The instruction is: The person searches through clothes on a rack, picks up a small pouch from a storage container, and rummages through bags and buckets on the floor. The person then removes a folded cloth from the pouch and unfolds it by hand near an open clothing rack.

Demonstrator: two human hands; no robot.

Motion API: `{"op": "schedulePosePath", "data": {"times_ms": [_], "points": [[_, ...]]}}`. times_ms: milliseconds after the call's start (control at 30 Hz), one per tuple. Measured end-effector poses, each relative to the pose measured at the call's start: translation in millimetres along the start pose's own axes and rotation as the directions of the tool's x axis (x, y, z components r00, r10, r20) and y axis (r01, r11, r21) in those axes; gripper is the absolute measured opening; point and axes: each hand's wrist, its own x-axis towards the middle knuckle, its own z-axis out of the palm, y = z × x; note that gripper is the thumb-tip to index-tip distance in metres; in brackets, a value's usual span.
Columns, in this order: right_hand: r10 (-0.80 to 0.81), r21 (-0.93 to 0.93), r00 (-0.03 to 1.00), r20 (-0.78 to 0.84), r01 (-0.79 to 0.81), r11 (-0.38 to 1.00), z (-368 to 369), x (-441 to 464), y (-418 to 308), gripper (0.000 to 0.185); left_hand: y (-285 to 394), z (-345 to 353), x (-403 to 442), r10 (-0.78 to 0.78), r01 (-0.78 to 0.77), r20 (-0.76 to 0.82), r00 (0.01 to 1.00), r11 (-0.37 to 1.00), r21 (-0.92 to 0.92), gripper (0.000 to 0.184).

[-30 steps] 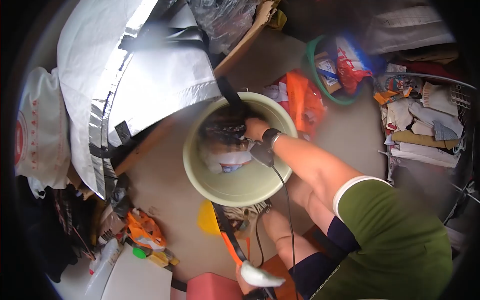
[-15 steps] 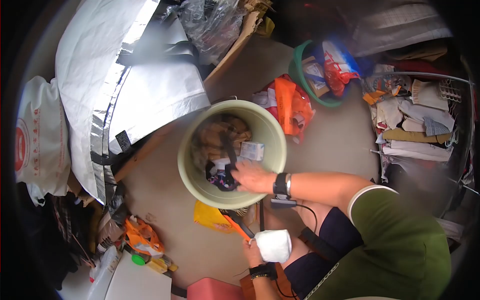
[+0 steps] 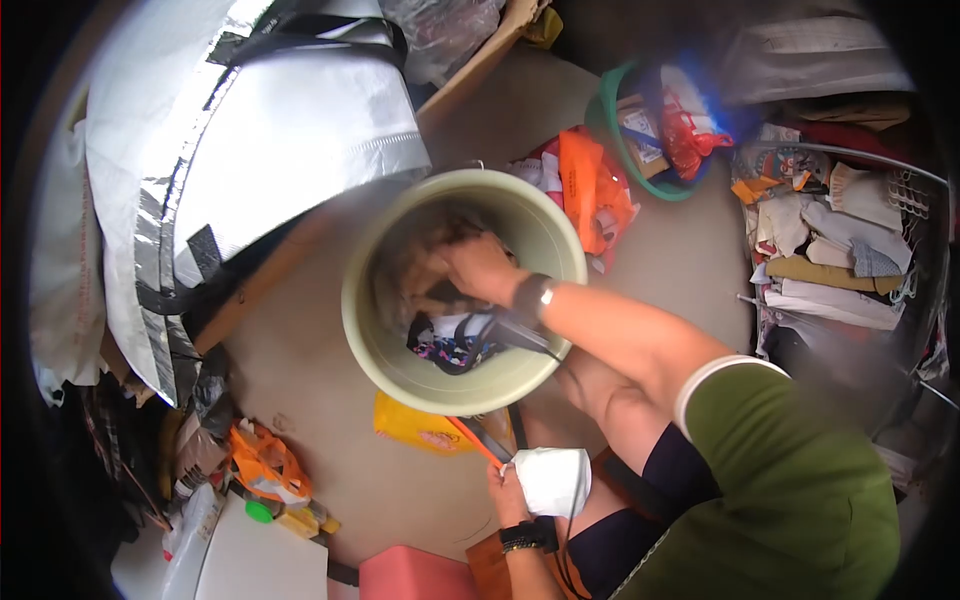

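Note:
My right hand [image 3: 478, 265] reaches into the pale green bucket [image 3: 460, 392], over blurred brown material [image 3: 410, 275] near its upper left inside. Its fingertips are smeared and partly hidden. Below the wrist in the bucket lies a dark patterned cloth [image 3: 450, 345] with black straps. My left hand [image 3: 507, 490], below the bucket, is closed round the lower end of an orange and black strap [image 3: 480, 438]. A white bundle [image 3: 552, 481] touches its fingers. A yellow bag [image 3: 420, 425] sits on the floor under the bucket's lower edge.
A large silver-white insulated bag [image 3: 290, 130] stands at upper left beside cardboard. Upper right of the bucket are an orange bag [image 3: 590, 190] and a green basin [image 3: 612, 105]. Folded clothes [image 3: 835, 270] fill a rack at right. A pink box [image 3: 415, 575] stands at the bottom.
My right hand has moved up from the patterned cloth to the brown material. The small white box inside the bucket no longer shows. My left hand stays at the strap.

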Motion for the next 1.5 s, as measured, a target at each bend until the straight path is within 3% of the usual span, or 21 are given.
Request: {"op": "schedulePosePath", "data": {"times_ms": [67,133,200,233,333,433,533,633,733,867,900,1000,1033,1067,1133,1167,1200,1267,1333,1433,1500], "points": [[-0.315,0.028,0.89,-0.331,0.343,0.939,-10.5,-24.9,1.4,0.024,7.1,1.8,-2.3,-0.011,0.011,-0.009,1.0,1.0,0.003,0.022],[-0.329,0.02,0.934,-0.136,0.335,0.942,-19.6,-58.3,1.5,0.021,15.3,4.6,-1.4,-0.021,0.021,0.0,1.0,1.0,-0.004,0.022],[-0.386,-0.009,0.922,-0.035,0.385,0.923,-29.7,-86.5,4.3,0.016,25.3,7.0,-2.2,-0.028,0.028,0.006,1.0,1.0,-0.008,0.025],[-0.414,-0.017,0.907,-0.069,0.414,0.91,-34.4,-98.1,3.4,0.017,29.8,7.2,-2.1,-0.033,0.033,0.008,0.999,0.999,-0.008,0.026],[-0.463,-0.002,0.882,-0.089,0.465,0.886,-47.2,-120.0,-2.5,0.02,19.1,-6.6,16.6,0.218,-0.169,-0.119,0.969,0.93,0.325,0.039],[-0.515,0.088,0.853,-0.086,0.521,0.849,-56.1,-123.0,-1.1,0.024,79.9,5.9,-3.1,0.598,-0.477,-0.178,0.781,0.757,0.447,0.052],[-0.558,0.203,0.825,-0.086,0.563,0.801,-62.2,-124.1,-4.7,0.025,142.3,22.0,-22.8,0.842,-0.65,0.178,0.509,0.241,0.72,0.068],[-0.593,0.33,0.801,-0.085,0.584,0.742,-65.7,-126.6,-15.0,0.022,179.3,41.2,-32.5,0.788,-0.558,0.275,0.551,0.103,0.823,0.079],[-0.649,0.515,0.752,-0.112,0.603,0.609,-70.8,-127.1,-29.5,0.023,198.5,50.7,-38.6,0.631,-0.339,0.207,0.748,0.095,0.936,0.088],[-0.709,0.595,0.703,-0.062,0.596,0.539,-82.8,-120.1,-43.4,0.004,199.3,41.2,-23.7,0.732,-0.655,0.474,0.489,-0.051,0.754,0.065],[-0.729,0.606,0.68,-0.083,0.615,0.504,-71.7,-120.3,-39.4,0.008,195.5,41.4,-23.9,0.741,-0.623,0.439,0.508,-0.036,0.781,0.052],[-0.701,0.558,0.712,-0.037,0.597,0.577,-104.1,-112.2,-57.7,0.017,165.5,-2.5,5.6,0.685,-0.72,0.285,0.671,0.508,0.473,0.046],[-0.734,0.502,0.66,-0.161,0.695,0.514,-118.5,-103.7,-62.5,0.03,163.1,-9.3,5.5,0.695,-0.687,0.171,0.699,0.585,0.432,0.04],[-0.597,0.435,0.741,-0.307,0.667,0.605,-123.0,-99.7,-60.6,0.031,162.0,-12.4,5.7,0.687,-0.65,0.052,0.724,0.656,0.383,0.035],[-0.279,0.334,0.76,-0.587,0.542,0.771,-129.0,-93.5,-53.8,0.034,161.4,-17.3,4.7,0.642,-0.598,-0.15,0.752,0.76,0.256,0.03],[0.027,0.547,0.881,-0.472,0.269,0.793,-121.3,-85.8,-44.2,0.033,162.5,-20.8,3.1,0.61,-0.575,-0.208,0.765,0.792,0.206,0.03],[0.32,0.705,0.901,-0.294,-0.021,0.709,-103.6,-74.9,-30.0,0.032,162.9,-21.1,4.5,0.576,-0.555,-0.257,0.776,0.817,0.156,0.03],[0.52,0.541,0.806,-0.283,-0.314,0.78,-40.2,-49.3,1.0,0.03,162.1,-25.6,4.4,0.519,-0.524,-0.319,0.793,0.848,0.077,0.03],[0.67,0.424,0.741,-0.054,-0.59,0.687,10.3,-24.3,26.3,0.033,161.1,-36.0,7.1,0.478,-0.502,-0.365,0.799,0.864,0.034,0.03],[0.678,0.4,0.608,0.414,-0.79,0.464,55.6,17.7,59.0,0.038,162.9,-52.9,11.1,0.45,-0.489,-0.413,0.792,0.872,0.013,0.03],[0.709,0.418,0.683,0.177,-0.704,0.574,96.6,30.4,68.9,0.036,163.0,-64.2,15.7,0.437,-0.488,-0.446,0.781,0.873,0.0,0.029]]}}
